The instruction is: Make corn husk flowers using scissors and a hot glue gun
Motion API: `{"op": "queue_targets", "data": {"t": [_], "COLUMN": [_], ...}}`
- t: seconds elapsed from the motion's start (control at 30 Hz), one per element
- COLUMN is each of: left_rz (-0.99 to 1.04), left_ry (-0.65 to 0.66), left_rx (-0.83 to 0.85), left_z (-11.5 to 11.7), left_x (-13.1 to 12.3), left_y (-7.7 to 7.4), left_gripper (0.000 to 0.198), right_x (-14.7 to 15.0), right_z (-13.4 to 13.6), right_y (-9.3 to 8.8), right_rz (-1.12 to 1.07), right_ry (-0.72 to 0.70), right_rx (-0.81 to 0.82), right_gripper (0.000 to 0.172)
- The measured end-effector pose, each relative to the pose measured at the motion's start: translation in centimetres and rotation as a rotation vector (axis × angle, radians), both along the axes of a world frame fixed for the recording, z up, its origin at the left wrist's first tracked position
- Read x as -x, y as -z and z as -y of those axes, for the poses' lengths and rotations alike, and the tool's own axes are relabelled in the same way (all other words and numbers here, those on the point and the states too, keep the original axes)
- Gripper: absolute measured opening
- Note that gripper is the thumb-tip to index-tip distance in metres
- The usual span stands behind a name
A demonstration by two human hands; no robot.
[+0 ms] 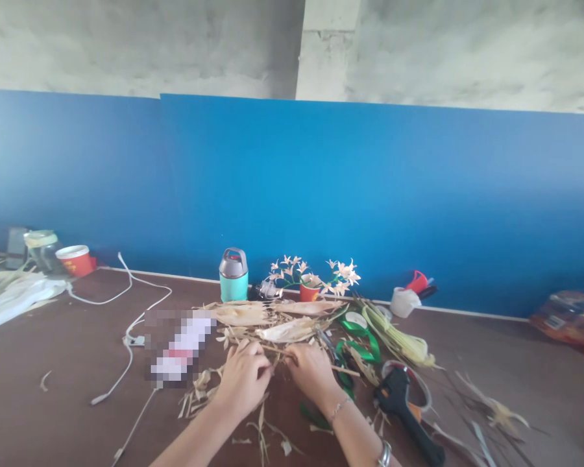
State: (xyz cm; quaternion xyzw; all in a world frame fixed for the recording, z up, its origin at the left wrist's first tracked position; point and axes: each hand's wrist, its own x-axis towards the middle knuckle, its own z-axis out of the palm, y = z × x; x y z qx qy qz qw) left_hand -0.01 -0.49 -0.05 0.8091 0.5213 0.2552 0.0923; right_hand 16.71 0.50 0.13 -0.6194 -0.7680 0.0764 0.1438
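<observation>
A slender, straight tan stick is pinched by the left hand and right hand — dry, cream-coloured husks are strewn beyond.

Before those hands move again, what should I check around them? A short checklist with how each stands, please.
1. Thin stick held by the right hand: ok, it appears gripped, one end poking out past the hand.
2. Left hand gripping the stick too: cannot tell, its fingertips are hidden.
3. Space around the hands free of scraps: not ok, dry husks lie just beyond them.
4. Green ribbon tidied away: not ok, it lies in loose loops beside the right hand.
5. Glue gun cool: cannot tell; it lies near the right forearm.
6. Bottle upright: ok.
</observation>
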Motion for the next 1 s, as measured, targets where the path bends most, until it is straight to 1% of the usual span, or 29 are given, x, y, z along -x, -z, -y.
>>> {"op": "queue_targets", "data": {"t": [0.17,0.3,0.43,0.57,0.7,0.8,0.87,0.9,1.0], "left_rz": [-0.013,-0.026,-0.046,-0.067,-0.041,0.012,0.082,0.133,0.323], "left_ry": [-0.013,-0.013,-0.016,-0.020,-0.004,-0.018,-0.025,-0.023,0.015], "left_rx": [0.016,-0.004,-0.017,-0.036,-0.038,-0.074,-0.106,-0.116,-0.097], "left_z": [0.0,-0.1,0.0,0.0,0.0,0.0,-0.1,-0.2,-0.4], "left_x": [-0.1,-0.3,-0.6,-0.7,-0.7,-0.6,-0.6,-0.5,-0.5], "left_y": [0.3,0.4,0.5,0.9,1.1,0.9,0.7,0.6,0.4], "left_gripper": [0.015,0.014,0.011,0.010,0.008,0.006,0.008,0.010,0.017], "right_x": [0.1,-0.2,-0.5,-0.3,-0.2,-0.3,-0.3,-0.2,0.2], "right_z": [-0.2,0.0,0.2,0.3,0.3,0.0,-0.1,-0.2,-0.2], "right_y": [0.5,0.3,0.0,0.1,0.6,0.5,0.1,-0.1,-1.0], "right_rz": [0.033,0.031,0.014,0.002,-0.027,-0.065,-0.135,-0.208,-0.519], "right_ry": [0.010,0.012,-0.003,-0.016,0.008,0.007,-0.011,-0.028,-0.101], "right_rx": [-0.005,-0.029,-0.050,-0.050,-0.050,-0.066,-0.077,-0.082,-0.066], "right_gripper": [0.020,0.021,0.016,0.017,0.020,0.020,0.019,0.017,0.016]}}
